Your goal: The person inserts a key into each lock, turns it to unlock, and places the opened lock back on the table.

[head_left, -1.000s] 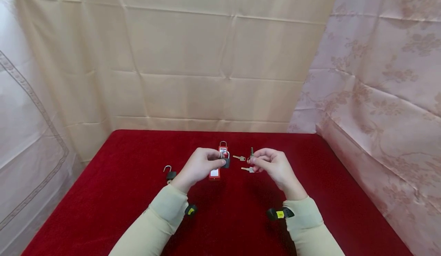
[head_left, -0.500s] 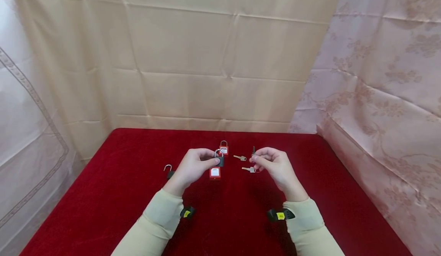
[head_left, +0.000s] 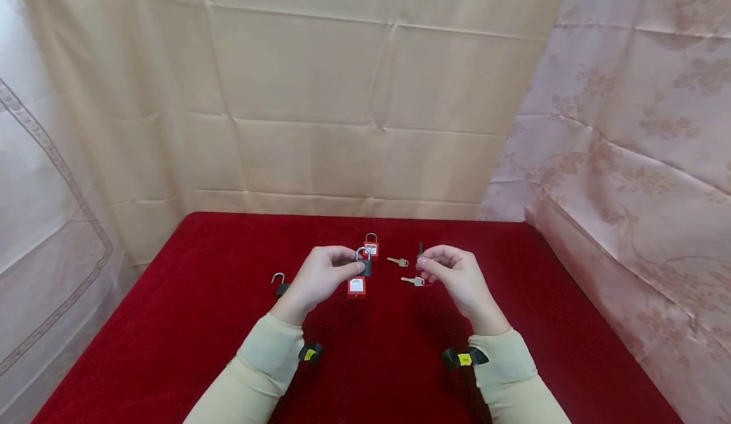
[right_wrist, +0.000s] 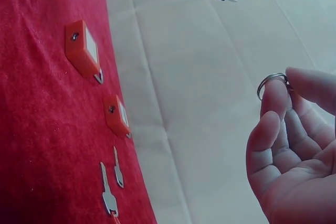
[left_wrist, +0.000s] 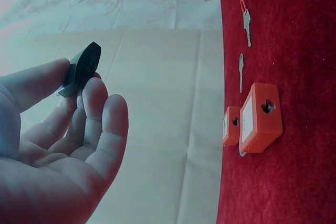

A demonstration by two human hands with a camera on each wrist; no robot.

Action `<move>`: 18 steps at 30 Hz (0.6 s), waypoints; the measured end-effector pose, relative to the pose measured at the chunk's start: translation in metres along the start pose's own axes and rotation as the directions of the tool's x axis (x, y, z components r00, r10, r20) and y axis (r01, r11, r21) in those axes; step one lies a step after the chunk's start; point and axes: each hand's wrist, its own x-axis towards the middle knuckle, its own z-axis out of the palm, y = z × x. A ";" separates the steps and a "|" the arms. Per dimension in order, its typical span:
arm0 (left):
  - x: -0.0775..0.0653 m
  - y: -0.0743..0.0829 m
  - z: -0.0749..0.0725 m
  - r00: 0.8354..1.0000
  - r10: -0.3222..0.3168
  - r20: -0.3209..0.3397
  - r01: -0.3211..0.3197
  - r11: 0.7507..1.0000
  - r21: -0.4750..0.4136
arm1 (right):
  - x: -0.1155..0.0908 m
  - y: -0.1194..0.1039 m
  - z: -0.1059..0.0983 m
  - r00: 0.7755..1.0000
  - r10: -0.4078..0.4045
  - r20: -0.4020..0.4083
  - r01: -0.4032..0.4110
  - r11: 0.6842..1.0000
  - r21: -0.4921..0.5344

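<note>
My left hand (head_left: 328, 275) pinches a black padlock (head_left: 364, 266) between thumb and fingers, its silver shackle pointing up. In the left wrist view the dark underside of that padlock (left_wrist: 86, 69) faces the camera. To the right, my right hand (head_left: 454, 275) pinches a key (head_left: 421, 247) on a metal ring (right_wrist: 272, 78), blade upward. The two hands are held apart above the table. Below and behind the left hand lie two red padlocks, the nearer one (head_left: 356, 288) and the farther one (head_left: 371, 249), both with white labels.
Two loose keys, one farther (head_left: 398, 262) and one nearer with a red loop (head_left: 414, 281), lie near the right hand. Another black padlock (head_left: 282, 289) with its shackle swung out lies left of the left wrist, partly hidden. Red cloth covers the table (head_left: 388, 373); curtains hang behind it.
My left hand has drawn the black padlock slightly left, away from the right hand, uncovering the red padlocks more. The right hand has barely moved, still pinching its key.
</note>
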 end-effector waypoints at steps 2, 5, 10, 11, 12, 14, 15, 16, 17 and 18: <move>0.000 0.000 0.000 1.000 0.000 -0.004 0.000 1.000 -0.002 | -0.001 -0.001 0.001 1.000 0.006 -0.007 -0.006 1.000 -0.001; 0.000 -0.001 0.000 1.000 -0.005 -0.009 0.005 1.000 -0.009 | -0.001 -0.001 0.003 1.000 0.008 -0.008 -0.008 1.000 0.003; -0.001 0.000 0.000 1.000 -0.009 -0.026 0.009 1.000 -0.022 | -0.001 0.001 0.007 1.000 0.006 0.011 -0.006 1.000 0.025; 0.000 0.000 0.000 0.999 -0.011 -0.030 0.010 1.000 -0.024 | 0.000 0.001 0.008 1.000 0.006 0.014 -0.006 0.999 0.031; 0.000 0.001 0.000 0.999 -0.011 -0.035 0.010 1.000 -0.025 | 0.000 0.002 0.009 1.000 0.006 0.020 -0.007 0.999 0.037; 0.000 0.001 -0.001 0.999 -0.016 -0.038 0.015 0.999 -0.028 | 0.000 0.003 0.012 1.000 0.010 0.025 -0.011 0.999 0.053; 0.000 0.001 -0.001 0.999 -0.017 -0.038 0.016 0.999 -0.030 | 0.000 0.003 0.013 1.000 0.013 0.028 -0.015 0.998 0.060; 0.000 0.001 -0.001 0.999 -0.018 -0.038 0.017 0.999 -0.030 | 0.000 0.003 0.014 0.999 0.016 0.031 -0.018 0.998 0.068; 0.000 0.002 -0.001 0.999 -0.020 -0.037 0.019 0.999 -0.030 | 0.000 0.004 0.015 0.999 0.020 0.035 -0.022 0.997 0.075; 0.000 0.001 -0.001 0.999 -0.019 -0.037 0.018 0.999 -0.031 | 0.000 0.005 0.016 0.999 0.023 0.041 -0.026 0.996 0.081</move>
